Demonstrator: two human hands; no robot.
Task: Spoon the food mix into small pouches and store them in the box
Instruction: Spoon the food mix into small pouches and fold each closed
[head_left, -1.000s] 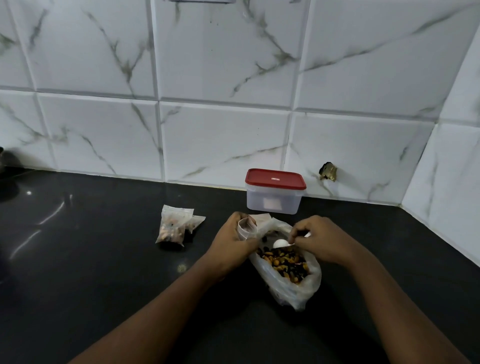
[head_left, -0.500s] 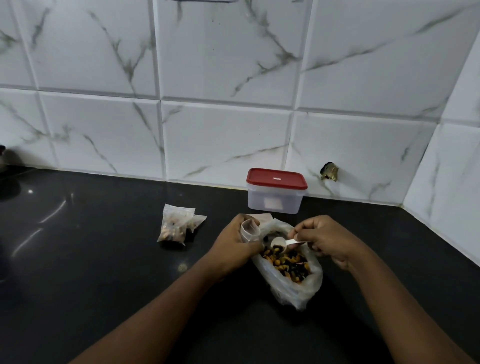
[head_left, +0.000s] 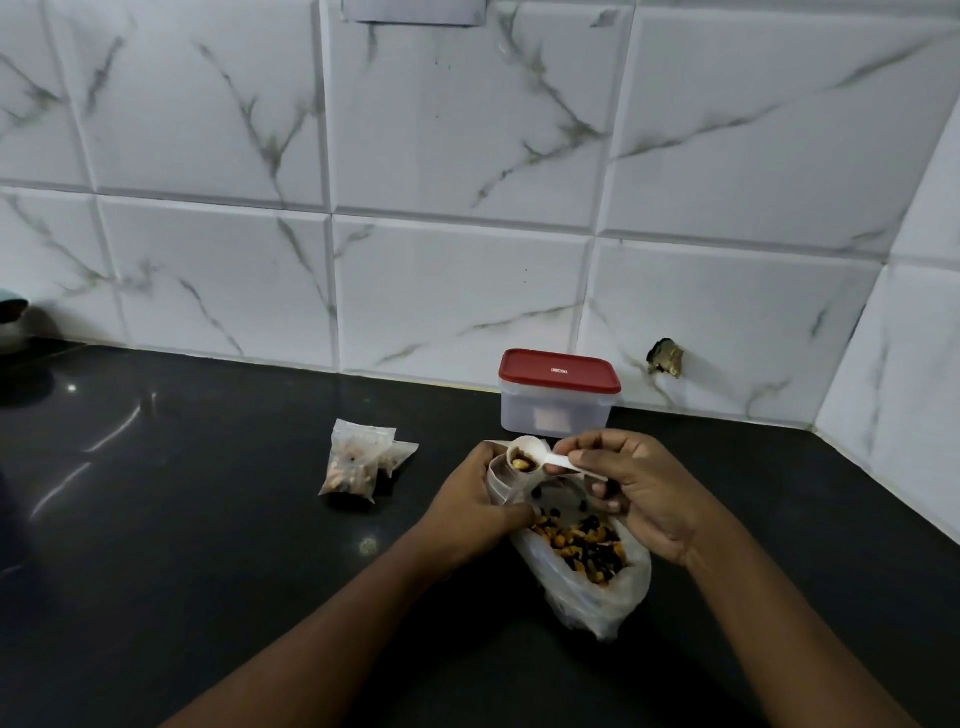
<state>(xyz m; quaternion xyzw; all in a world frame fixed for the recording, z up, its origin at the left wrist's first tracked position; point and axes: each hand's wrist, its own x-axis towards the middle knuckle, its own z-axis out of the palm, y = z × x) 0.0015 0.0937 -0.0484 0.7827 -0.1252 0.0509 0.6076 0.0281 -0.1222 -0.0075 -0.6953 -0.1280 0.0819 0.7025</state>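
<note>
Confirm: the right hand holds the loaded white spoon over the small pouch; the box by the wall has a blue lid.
The lid is red, not blue, per the head view. The right hand does hold the loaded white spoon over the small pouch.

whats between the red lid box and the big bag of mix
In the head view, the white spoon, loaded with mix and pinched by the right hand, over the small pouch the left hand holds.

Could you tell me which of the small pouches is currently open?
The pouch gripped by the left hand, its mouth just below the loaded spoon; the two filled pouches lie unheld on the counter.
</note>
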